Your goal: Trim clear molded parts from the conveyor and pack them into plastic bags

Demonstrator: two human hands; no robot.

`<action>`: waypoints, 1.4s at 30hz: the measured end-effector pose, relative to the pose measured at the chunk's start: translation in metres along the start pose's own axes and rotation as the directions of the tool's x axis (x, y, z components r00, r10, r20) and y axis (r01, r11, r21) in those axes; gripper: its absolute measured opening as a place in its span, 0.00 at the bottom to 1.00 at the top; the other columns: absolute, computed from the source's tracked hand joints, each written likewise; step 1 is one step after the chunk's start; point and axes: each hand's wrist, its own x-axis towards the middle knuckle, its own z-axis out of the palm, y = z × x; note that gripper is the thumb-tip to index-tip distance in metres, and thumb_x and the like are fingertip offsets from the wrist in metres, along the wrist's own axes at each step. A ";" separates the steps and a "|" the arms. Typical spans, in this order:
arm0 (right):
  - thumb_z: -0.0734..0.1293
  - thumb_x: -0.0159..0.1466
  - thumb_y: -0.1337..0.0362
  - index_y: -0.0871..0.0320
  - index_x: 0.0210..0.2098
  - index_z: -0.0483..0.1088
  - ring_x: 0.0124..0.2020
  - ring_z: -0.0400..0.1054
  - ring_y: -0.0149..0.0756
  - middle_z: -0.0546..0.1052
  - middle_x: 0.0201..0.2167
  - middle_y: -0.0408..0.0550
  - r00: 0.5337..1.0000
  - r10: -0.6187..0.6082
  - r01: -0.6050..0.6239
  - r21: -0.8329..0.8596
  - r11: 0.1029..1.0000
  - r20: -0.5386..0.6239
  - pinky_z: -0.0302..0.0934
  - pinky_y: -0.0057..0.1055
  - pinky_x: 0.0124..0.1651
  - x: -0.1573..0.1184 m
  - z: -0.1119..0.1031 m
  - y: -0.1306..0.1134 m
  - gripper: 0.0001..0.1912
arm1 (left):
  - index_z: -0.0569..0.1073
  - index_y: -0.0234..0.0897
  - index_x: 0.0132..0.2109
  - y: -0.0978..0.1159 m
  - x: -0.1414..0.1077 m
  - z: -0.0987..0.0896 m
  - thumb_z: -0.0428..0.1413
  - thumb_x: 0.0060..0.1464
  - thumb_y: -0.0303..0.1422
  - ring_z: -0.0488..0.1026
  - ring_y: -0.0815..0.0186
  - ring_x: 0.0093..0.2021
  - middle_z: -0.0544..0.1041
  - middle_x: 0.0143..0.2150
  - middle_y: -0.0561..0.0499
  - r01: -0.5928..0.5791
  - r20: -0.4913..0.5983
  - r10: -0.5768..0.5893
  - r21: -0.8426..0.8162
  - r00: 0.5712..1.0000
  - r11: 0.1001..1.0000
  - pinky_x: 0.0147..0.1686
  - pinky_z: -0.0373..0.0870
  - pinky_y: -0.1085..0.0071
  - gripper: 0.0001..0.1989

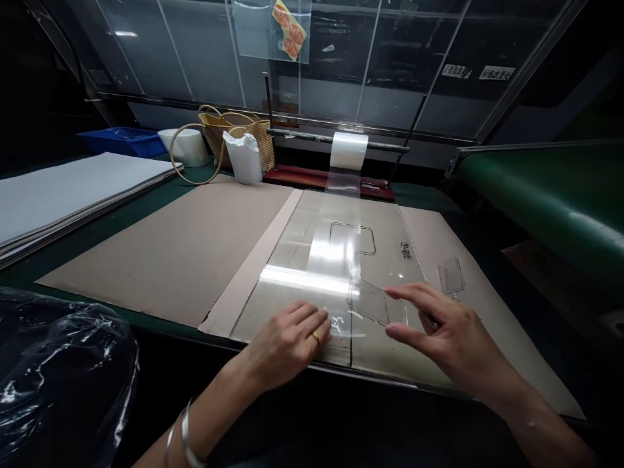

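A strip of clear film (336,244) runs from the film roll (348,151) at the back towards me over the glossy work sheet (287,240). My left hand (292,335), with a ring on one finger, is closed at the near end of the film, fingers together and curled onto it. My right hand (439,325) holds a thin clear plastic plate (371,302) by its right side, thumb below and fingers above. The plate is tilted just over the film. Another small clear plate (451,275) lies on the cardboard beyond my right hand.
Brown cardboard (185,240) covers the table. Stacked white sheets (73,192) lie at left, with a blue tray (121,140), a woven bag (266,140) and a white paper roll (242,159) behind. A green conveyor belt (550,195) stands right. Crumpled clear plastic (63,377) sits front left.
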 end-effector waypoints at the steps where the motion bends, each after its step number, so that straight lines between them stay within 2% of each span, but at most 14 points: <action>1: 0.64 0.58 0.51 0.48 0.50 0.65 0.33 0.68 0.30 0.69 0.46 0.43 1.000 -0.024 0.024 -0.023 0.999 0.009 0.67 0.26 0.33 0.004 0.006 -0.001 0.21 | 0.73 0.26 0.39 0.008 -0.005 -0.004 0.53 0.54 0.23 0.75 0.60 0.38 0.78 0.38 0.42 -0.003 -0.030 0.003 0.017 1.000 1.000 0.38 0.74 0.62 0.06; 3: 0.64 0.59 0.54 0.50 0.51 0.64 0.37 0.69 0.32 0.68 0.48 0.44 0.995 -0.075 0.079 -0.057 0.995 0.061 0.68 0.29 0.38 0.011 0.022 -0.003 0.21 | 0.73 0.27 0.41 0.023 -0.016 -0.010 0.54 0.53 0.23 0.75 0.60 0.39 0.78 0.39 0.42 0.011 -0.080 -0.007 0.053 0.997 0.999 0.41 0.74 0.60 0.07; 6: 0.64 0.59 0.59 0.53 0.52 0.64 0.37 0.70 0.35 0.68 0.48 0.45 0.982 -0.123 0.141 -0.130 0.981 0.142 0.68 0.35 0.39 0.019 0.046 -0.006 0.21 | 0.73 0.28 0.42 0.040 -0.031 -0.010 0.55 0.52 0.22 0.75 0.59 0.41 0.78 0.40 0.43 0.091 -0.107 -0.083 0.073 0.991 0.993 0.41 0.75 0.60 0.09; 10: 0.64 0.59 0.61 0.52 0.52 0.65 0.38 0.70 0.36 0.68 0.50 0.43 0.978 -0.126 0.157 -0.186 0.970 0.168 0.68 0.36 0.40 0.026 0.062 -0.008 0.20 | 0.74 0.30 0.43 0.045 -0.039 -0.004 0.55 0.52 0.22 0.74 0.58 0.43 0.78 0.43 0.45 0.192 -0.108 -0.188 0.031 0.976 0.981 0.43 0.74 0.60 0.11; 16: 0.64 0.60 0.60 0.52 0.51 0.65 0.39 0.70 0.36 0.68 0.49 0.42 0.974 -0.124 0.164 -0.211 0.964 0.190 0.67 0.35 0.42 0.032 0.064 -0.011 0.20 | 0.73 0.28 0.46 0.044 -0.042 -0.002 0.52 0.51 0.18 0.69 0.52 0.50 0.76 0.46 0.42 0.248 -0.084 -0.249 -0.030 0.965 0.968 0.46 0.71 0.53 0.15; 19: 0.63 0.60 0.59 0.52 0.51 0.65 0.39 0.70 0.36 0.69 0.49 0.43 0.972 -0.133 0.177 -0.228 0.957 0.196 0.67 0.35 0.41 0.034 0.066 -0.012 0.19 | 0.72 0.29 0.48 0.045 -0.047 -0.002 0.50 0.51 0.17 0.68 0.53 0.51 0.75 0.48 0.42 0.255 -0.063 -0.258 -0.048 0.964 0.966 0.47 0.70 0.53 0.17; 30: 0.62 0.61 0.59 0.52 0.49 0.66 0.38 0.69 0.35 0.70 0.47 0.45 0.962 -0.161 0.213 -0.239 0.947 0.222 0.65 0.33 0.39 0.037 0.066 -0.014 0.16 | 0.72 0.33 0.48 0.045 -0.045 -0.005 0.49 0.53 0.20 0.70 0.55 0.50 0.76 0.47 0.46 0.292 -0.063 -0.296 -0.068 0.953 0.954 0.47 0.69 0.54 0.16; 33: 0.63 0.61 0.58 0.51 0.49 0.64 0.35 0.70 0.34 0.69 0.47 0.45 0.958 -0.164 0.234 -0.317 0.919 0.234 0.64 0.30 0.34 0.037 0.065 -0.015 0.17 | 0.72 0.33 0.48 0.045 -0.046 -0.005 0.49 0.54 0.20 0.69 0.55 0.50 0.76 0.47 0.46 0.290 -0.060 -0.293 -0.053 0.954 0.956 0.48 0.69 0.54 0.16; 36: 0.61 0.62 0.54 0.55 0.49 0.62 0.26 0.68 0.33 0.70 0.42 0.48 0.974 -0.130 0.204 -0.468 0.860 0.185 0.57 0.29 0.22 0.031 0.060 -0.015 0.19 | 0.72 0.34 0.48 0.046 -0.047 -0.003 0.48 0.54 0.21 0.68 0.54 0.51 0.75 0.47 0.46 0.306 -0.088 -0.309 -0.046 0.947 0.951 0.48 0.68 0.53 0.16; 39: 0.54 0.66 0.61 0.60 0.41 0.63 0.22 0.64 0.32 0.71 0.29 0.45 0.980 -0.145 0.196 -0.503 0.842 0.140 0.50 0.27 0.20 0.018 0.054 -0.013 0.11 | 0.73 0.34 0.47 0.045 -0.046 -0.004 0.48 0.55 0.21 0.68 0.55 0.50 0.76 0.46 0.47 0.311 -0.111 -0.314 -0.049 0.943 0.949 0.47 0.69 0.54 0.15; 42: 0.54 0.63 0.73 0.58 0.39 0.64 0.28 0.64 0.31 0.70 0.30 0.45 0.932 -0.315 0.362 -0.433 0.826 0.178 0.52 0.27 0.26 0.010 0.055 -0.015 0.10 | 0.73 0.34 0.46 0.044 -0.044 -0.005 0.47 0.55 0.21 0.69 0.56 0.49 0.76 0.46 0.47 0.292 -0.104 -0.292 -0.021 0.951 0.956 0.46 0.70 0.56 0.15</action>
